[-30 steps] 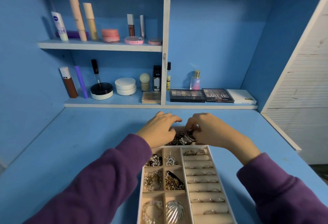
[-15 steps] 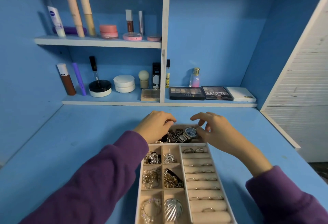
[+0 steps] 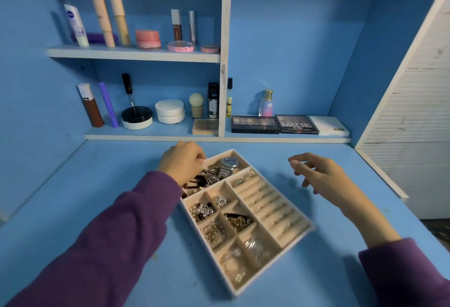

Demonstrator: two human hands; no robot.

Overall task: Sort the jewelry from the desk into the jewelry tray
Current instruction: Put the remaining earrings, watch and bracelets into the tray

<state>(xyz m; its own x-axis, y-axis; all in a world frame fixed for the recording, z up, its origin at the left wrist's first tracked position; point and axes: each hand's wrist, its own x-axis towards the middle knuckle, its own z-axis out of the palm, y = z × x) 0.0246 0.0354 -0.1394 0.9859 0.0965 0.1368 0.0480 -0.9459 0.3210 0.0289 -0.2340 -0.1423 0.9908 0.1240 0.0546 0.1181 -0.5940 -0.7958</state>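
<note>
The beige jewelry tray [image 3: 280, 257] lies skewed on the blue desk [image 3: 97, 185], its far end turned to the left. A silver watch [image 3: 229, 162] and a heap of dark and silver pieces [image 3: 214, 175] fill its far compartment. The small left compartments hold chains and earrings [image 3: 214, 231], and rings sit in the padded ring rolls [image 3: 267, 203]. My left hand [image 3: 181, 163] grips the tray's far left corner, fingers curled over the rim. To the right of the tray my right hand [image 3: 316, 173] hovers with relaxed fingers and holds nothing.
Two shelves at the back carry cosmetics: tubes and pots [image 3: 146, 39] on the upper one, jars [image 3: 170, 111], eyeshadow palettes [image 3: 254, 124] and a perfume bottle [image 3: 266, 103] on the lower. A white slatted panel [image 3: 414, 124] bounds the desk on the right.
The tray has swung round so that it lies at an angle, with my left hand on its far corner. My right hand has drawn away to the right and left the watch in the tray.
</note>
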